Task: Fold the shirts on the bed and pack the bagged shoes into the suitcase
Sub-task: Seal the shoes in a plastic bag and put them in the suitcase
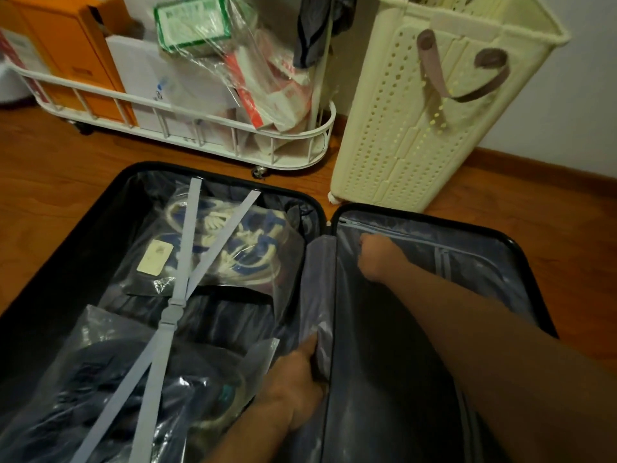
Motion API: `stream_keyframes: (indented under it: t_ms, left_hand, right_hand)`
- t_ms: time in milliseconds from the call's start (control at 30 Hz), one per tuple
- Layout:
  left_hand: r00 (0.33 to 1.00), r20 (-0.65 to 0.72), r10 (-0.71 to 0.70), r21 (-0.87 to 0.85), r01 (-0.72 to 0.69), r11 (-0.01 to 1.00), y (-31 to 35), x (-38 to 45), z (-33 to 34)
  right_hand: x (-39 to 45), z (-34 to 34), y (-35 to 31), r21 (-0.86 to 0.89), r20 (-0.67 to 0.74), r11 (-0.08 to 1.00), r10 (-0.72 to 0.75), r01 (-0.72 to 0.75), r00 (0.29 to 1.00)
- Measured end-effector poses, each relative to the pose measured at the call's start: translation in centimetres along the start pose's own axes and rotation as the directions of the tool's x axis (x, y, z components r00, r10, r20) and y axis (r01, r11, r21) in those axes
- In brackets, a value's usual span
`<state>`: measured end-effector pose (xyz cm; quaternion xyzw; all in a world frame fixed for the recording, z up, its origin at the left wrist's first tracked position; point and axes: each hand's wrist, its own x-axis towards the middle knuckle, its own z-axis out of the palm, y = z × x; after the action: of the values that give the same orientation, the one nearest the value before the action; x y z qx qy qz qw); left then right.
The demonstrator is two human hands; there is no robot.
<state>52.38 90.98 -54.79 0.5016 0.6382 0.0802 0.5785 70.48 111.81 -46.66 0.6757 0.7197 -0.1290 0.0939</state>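
A black suitcase (60, 248) lies open on the floor. Its left half holds two clear bags of shoes: blue-and-white ones (240, 242) at the far end, dark ones (110, 385) near me. Grey crossed straps (173, 305) are buckled over them. The right half is covered by a grey zipped divider (384, 345). My left hand (293, 385) grips the fabric fold at the hinge between the halves. My right hand (377, 259) is curled at the divider's zipper near the far corner; the fingertips are hidden.
A cream perforated laundry basket (444, 105) stands just beyond the suitcase's right half. A white wheeled cart (187, 115) with orange boxes and plastic-wrapped packages sits behind the left half. Wooden floor (50, 182) surrounds the case.
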Motion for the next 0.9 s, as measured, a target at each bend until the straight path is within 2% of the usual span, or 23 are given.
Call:
stream_keyframes:
  t_ms: [100, 200, 267, 333, 433, 500, 633, 700, 733, 767, 800, 833, 900]
  left_hand:
    - [0.998, 0.053, 0.035, -0.027, -0.033, 0.999, 3.4, -1.1, -1.5]
    - [0.994, 0.107, -0.024, 0.186, 0.004, 0.983, 5.6, -0.6, -3.1]
    - [0.984, 0.132, -0.118, 0.309, 0.073, 0.948, 7.2, 0.3, -4.0]
    - [0.981, 0.087, -0.172, 0.41, 0.123, 0.904, 8.8, 1.5, -4.5]
    - [0.978, 0.105, -0.178, 0.558, 0.09, 0.825, 10.5, 2.9, -4.4]
    - [0.975, 0.141, -0.169, 0.587, 0.055, 0.807, 10.7, 3.3, -4.1]
    - [0.978, 0.122, -0.169, 0.583, 0.067, 0.81, 10.2, 2.9, -4.3]
    - [0.979, 0.12, -0.165, 0.584, 0.065, 0.809, 10.2, 3.0, -4.4]
    - [0.979, 0.119, -0.165, 0.583, 0.065, 0.81, 10.2, 3.1, -4.4]
    - [0.979, 0.12, -0.164, 0.582, 0.065, 0.811, 10.2, 3.0, -4.5]
    - [0.979, 0.12, -0.163, 0.581, 0.064, 0.812, 10.2, 3.0, -4.5]
    - [0.979, 0.12, -0.162, 0.581, 0.063, 0.811, 10.1, 3.0, -4.4]
    - [0.981, 0.114, -0.154, 0.58, 0.06, 0.813, 10.0, 3.0, -4.3]
  right_hand:
    - [3.0, 0.9, 0.2, 0.014, -0.165, 1.0, -0.018, 0.021, 0.986]
    - [5.6, 1.6, 0.6, -0.071, -0.236, 0.997, -0.043, 0.027, 0.971]
    - [6.8, 1.8, 0.5, -0.12, -0.246, 0.992, -0.067, 0.038, 0.967]
    - [7.8, 1.9, 0.2, -0.142, -0.272, 0.988, -0.094, 0.057, 0.958]
    - [8.8, 2.1, 0.3, -0.241, -0.259, 0.958, -0.215, 0.153, 0.941]
    - [9.2, 2.2, 0.7, -0.235, -0.245, 0.959, -0.217, 0.159, 0.945]
    - [9.5, 2.0, 1.0, -0.08, -0.214, 0.995, -0.069, 0.053, 0.974]
    - [9.5, 1.5, 0.8, 0.117, -0.112, 0.993, 0.046, -0.032, 0.993]
    - [9.8, 1.4, 0.8, 0.271, -0.052, 0.958, 0.111, -0.093, 0.992]
    - [9.9, 1.1, 0.8, 0.447, 0.041, 0.877, 0.177, -0.176, 0.983]
    - [10.0, 0.8, 0.6, 0.611, 0.151, 0.744, 0.224, -0.269, 0.963]
    - [10.2, 0.6, 0.6, 0.706, 0.234, 0.618, 0.257, -0.346, 0.938]
    - [10.2, 0.3, 0.4, 0.757, 0.3, 0.516, 0.27, -0.4, 0.915]
